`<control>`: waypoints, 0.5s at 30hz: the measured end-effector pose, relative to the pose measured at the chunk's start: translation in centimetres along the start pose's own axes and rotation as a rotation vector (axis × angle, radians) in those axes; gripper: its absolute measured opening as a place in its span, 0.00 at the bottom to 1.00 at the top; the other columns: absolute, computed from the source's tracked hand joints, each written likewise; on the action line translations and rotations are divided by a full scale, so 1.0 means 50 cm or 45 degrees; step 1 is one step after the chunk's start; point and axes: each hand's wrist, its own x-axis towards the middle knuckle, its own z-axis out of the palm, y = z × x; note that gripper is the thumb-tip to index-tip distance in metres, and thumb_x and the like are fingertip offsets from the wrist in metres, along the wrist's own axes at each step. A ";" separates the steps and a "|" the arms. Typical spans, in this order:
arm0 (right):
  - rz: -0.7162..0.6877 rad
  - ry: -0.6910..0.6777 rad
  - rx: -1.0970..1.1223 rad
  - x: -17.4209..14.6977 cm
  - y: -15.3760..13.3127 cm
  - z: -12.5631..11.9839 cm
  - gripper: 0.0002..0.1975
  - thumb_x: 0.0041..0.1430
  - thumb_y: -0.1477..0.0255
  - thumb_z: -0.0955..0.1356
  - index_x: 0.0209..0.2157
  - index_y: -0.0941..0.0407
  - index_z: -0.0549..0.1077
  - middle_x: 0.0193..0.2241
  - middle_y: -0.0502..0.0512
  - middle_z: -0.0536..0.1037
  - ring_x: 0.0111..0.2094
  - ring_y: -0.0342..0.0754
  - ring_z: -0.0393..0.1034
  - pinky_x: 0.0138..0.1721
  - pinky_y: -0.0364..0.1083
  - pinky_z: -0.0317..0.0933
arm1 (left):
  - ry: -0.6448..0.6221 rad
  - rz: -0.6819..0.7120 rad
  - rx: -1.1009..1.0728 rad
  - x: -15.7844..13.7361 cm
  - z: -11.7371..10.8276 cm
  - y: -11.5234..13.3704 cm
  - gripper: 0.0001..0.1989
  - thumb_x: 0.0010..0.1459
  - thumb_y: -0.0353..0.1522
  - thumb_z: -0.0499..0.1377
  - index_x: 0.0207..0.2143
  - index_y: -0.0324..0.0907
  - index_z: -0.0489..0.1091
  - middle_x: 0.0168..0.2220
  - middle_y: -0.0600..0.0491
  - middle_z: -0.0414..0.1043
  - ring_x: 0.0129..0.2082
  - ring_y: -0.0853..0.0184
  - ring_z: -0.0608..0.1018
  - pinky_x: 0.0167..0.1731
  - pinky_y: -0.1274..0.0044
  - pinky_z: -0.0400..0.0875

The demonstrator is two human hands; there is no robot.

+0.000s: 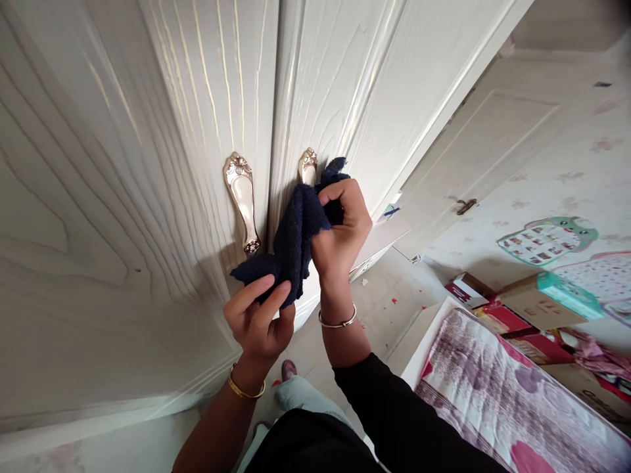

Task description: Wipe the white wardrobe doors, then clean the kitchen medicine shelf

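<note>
A dark blue cloth (294, 230) is draped over the right-hand door handle (308, 167), whose ornate gold top shows above it. My right hand (345, 223) pinches the cloth at the handle's right side, fingers curled. Lower down, my left hand (261, 315) grips the bottom end of the cloth between thumb and fingers. The matching left door handle (242, 203) is uncovered, just left of the gap between two white wood-grain cabinet doors (197, 79). The lower part of the right handle is hidden behind the cloth.
A bed or mattress with a purple and white patterned cover (473, 374) lies at lower right. Beyond it stand cardboard boxes (552, 302) along the wall. A white room door (473, 144) is at right. Small red bits lie on the tiled floor (379, 315).
</note>
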 end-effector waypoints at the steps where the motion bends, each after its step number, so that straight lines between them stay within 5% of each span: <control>1: -0.006 -0.009 0.018 0.007 0.000 0.001 0.12 0.67 0.75 0.66 0.30 0.52 0.61 0.31 0.50 0.68 0.35 0.45 0.65 0.38 0.46 0.68 | 0.010 0.001 0.002 0.006 0.003 -0.003 0.10 0.60 0.27 0.62 0.44 0.45 0.75 0.44 0.49 0.71 0.42 0.65 0.77 0.42 0.72 0.76; 8: -0.140 -0.013 0.151 0.058 -0.004 0.013 0.12 0.71 0.75 0.59 0.31 0.54 0.63 0.31 0.47 0.64 0.35 0.41 0.66 0.41 0.44 0.66 | 0.123 -0.009 0.023 0.060 0.033 -0.009 0.10 0.61 0.27 0.59 0.44 0.43 0.75 0.45 0.48 0.71 0.45 0.64 0.77 0.46 0.70 0.76; 15: -0.159 -0.035 -0.036 0.095 -0.019 0.012 0.15 0.69 0.77 0.64 0.30 0.49 0.56 0.31 0.50 0.67 0.35 0.46 0.65 0.38 0.47 0.67 | 0.127 -0.029 0.028 0.095 0.045 -0.002 0.11 0.64 0.29 0.57 0.47 0.43 0.75 0.49 0.47 0.69 0.50 0.63 0.76 0.53 0.66 0.74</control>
